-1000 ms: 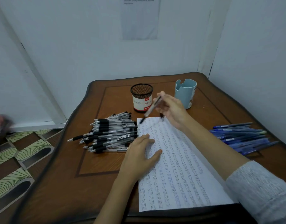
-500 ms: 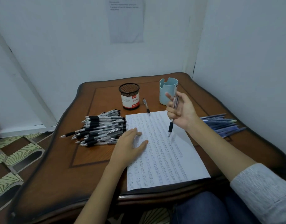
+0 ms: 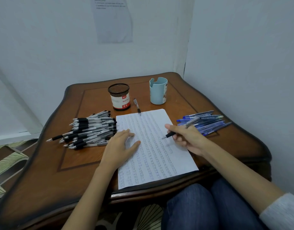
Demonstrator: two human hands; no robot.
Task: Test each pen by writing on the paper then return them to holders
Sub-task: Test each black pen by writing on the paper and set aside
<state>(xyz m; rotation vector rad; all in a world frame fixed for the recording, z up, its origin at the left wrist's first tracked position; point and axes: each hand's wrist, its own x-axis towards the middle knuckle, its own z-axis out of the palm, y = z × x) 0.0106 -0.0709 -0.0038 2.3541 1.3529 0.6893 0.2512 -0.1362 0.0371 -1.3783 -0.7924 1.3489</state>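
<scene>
Pen (image 3: 169, 134) in right hand (image 3: 187, 138), over paper (image 3: 152, 146)

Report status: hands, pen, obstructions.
Left hand flat on white handwritten sheet. Right hand grips clear black-grip pen over it. Loose black-grip pen at sheet's top edge.

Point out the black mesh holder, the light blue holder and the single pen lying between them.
black mesh holder (image 3: 120, 102): head view, on its red-and-white label.
light blue holder (image 3: 157, 95): head view, on its front wall.
single pen (image 3: 137, 105): head view, on the middle of its barrel.
</scene>
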